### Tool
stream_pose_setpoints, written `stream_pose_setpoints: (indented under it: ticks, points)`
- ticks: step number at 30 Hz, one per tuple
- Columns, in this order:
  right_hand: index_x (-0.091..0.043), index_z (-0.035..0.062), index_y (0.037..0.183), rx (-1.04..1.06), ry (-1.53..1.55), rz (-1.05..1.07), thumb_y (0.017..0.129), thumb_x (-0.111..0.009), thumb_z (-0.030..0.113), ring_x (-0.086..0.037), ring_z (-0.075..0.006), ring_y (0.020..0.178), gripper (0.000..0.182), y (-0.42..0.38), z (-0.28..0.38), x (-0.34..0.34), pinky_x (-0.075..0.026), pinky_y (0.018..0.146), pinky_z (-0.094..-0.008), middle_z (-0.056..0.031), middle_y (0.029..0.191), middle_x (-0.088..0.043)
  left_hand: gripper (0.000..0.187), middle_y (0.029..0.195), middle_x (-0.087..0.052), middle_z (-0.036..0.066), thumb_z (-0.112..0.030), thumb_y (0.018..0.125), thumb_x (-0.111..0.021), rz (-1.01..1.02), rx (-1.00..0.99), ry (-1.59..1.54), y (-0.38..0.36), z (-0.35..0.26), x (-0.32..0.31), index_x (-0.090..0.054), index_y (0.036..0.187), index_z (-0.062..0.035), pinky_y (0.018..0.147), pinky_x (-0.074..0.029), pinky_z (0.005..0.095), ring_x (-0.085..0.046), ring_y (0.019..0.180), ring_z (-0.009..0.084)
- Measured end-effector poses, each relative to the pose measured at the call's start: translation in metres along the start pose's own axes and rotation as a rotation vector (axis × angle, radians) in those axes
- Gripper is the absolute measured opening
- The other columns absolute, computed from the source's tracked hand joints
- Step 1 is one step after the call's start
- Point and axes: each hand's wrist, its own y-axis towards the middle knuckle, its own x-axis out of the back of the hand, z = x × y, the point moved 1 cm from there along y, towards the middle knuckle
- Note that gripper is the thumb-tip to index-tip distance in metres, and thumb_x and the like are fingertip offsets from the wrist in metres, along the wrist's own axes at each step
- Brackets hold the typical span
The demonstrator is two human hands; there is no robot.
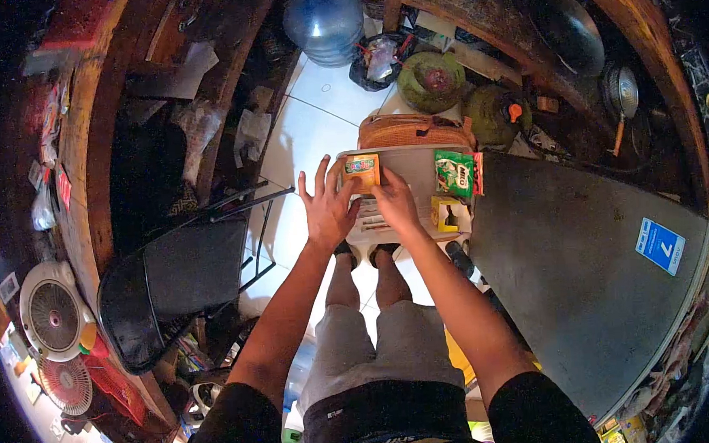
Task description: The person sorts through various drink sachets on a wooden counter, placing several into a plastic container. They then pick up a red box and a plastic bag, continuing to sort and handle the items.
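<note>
Evidently, left of the green packet (455, 173), the curled right hand (396, 204) grips the orange box (361, 171) by its edge; the left hand (331, 208), mostly spread, touches it; a loose pinch could drop it.

- At your twelve o'clock, a blue water jug (325, 27)
- At your one, a green gas cylinder (416, 93)
- At your three, a blue label (660, 247)
</note>
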Motion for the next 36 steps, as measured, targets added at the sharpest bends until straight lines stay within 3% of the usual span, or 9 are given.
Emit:
stream_pose_setpoints:
  ticks: [2, 5, 10, 30, 33, 36]
  points:
    - [-0.05, 0.0048, 0.132, -0.106, 0.037, -0.116, 0.082, -0.064, 0.025, -0.057, -0.0321, 0.112, 0.056, -0.006, 0.005, 0.003, -0.045, 0.094, -0.0403, -0.0214, 0.124, -0.056, 0.045, 0.145, -0.034, 0.002, -0.025, 0.069, -0.077, 0.007, -0.001, -0.006, 0.002, -0.001, 0.0, -0.058, 0.11, -0.0211, 0.109, -0.008, 0.065, -0.024, 0.14, 0.0277]
    - [-0.046, 0.0036, 0.133, -0.144, -0.018, -0.057, 0.083, -0.064, 0.021, -0.059, -0.0294, 0.108, 0.056, -0.007, 0.01, 0.007, -0.047, 0.091, -0.0384, -0.0202, 0.126, -0.056, 0.049, 0.147, -0.032, 0.002, -0.022, 0.065, -0.078, -0.021, -0.004, -0.035, 0.005, -0.003, 0.001, -0.059, 0.11, -0.0211, 0.109, -0.008, 0.0653, -0.023, 0.141, 0.0281]
    - [-0.04, 0.0042, 0.135, -0.028, 0.129, -0.107, 0.086, -0.061, 0.015, -0.06, -0.0274, 0.106, 0.055, -0.003, -0.002, -0.002, -0.047, 0.09, -0.0376, -0.0194, 0.129, -0.054, 0.055, 0.148, -0.032, 0.001, -0.017, 0.059, -0.08, -0.026, 0.013, -0.039, 0.01, -0.003, 0.003, -0.06, 0.11, -0.019, 0.11, -0.006, 0.0655, -0.022, 0.141, 0.0282]
    - [-0.038, 0.0052, 0.134, -0.069, 0.444, -0.107, 0.085, -0.058, 0.002, -0.056, -0.0222, 0.106, 0.053, -0.01, 0.002, 0.0, -0.047, 0.09, -0.0325, -0.0169, 0.125, -0.054, 0.062, 0.146, -0.033, 0.001, -0.016, 0.061, -0.078, -0.013, -0.019, 0.073, 0.019, -0.003, -0.009, -0.054, 0.118, -0.0203, 0.11, -0.004, 0.0666, -0.02, 0.142, 0.0281]
    - [-0.04, 0.0058, 0.131, -0.047, 0.384, -0.153, 0.085, -0.057, 0.003, -0.058, -0.0195, 0.097, 0.05, -0.012, 0.004, 0.004, -0.048, 0.083, -0.031, -0.0152, 0.12, -0.056, 0.062, 0.146, -0.033, 0.001, -0.016, 0.061, -0.078, 0.013, -0.016, 0.057, 0.019, 0.0, -0.006, -0.054, 0.118, -0.0204, 0.11, -0.004, 0.0669, -0.02, 0.142, 0.0282]
    - [-0.041, 0.0062, 0.128, -0.228, 0.374, -0.159, 0.086, -0.057, 0.007, -0.059, -0.0184, 0.086, 0.046, -0.013, -0.002, 0.007, -0.049, 0.074, -0.0312, -0.0138, 0.113, -0.059, 0.063, 0.146, -0.032, 0.001, -0.016, 0.061, -0.078, 0.048, -0.01, 0.058, 0.019, 0.0, -0.005, -0.053, 0.118, -0.0205, 0.11, -0.003, 0.0672, -0.021, 0.141, 0.0282]
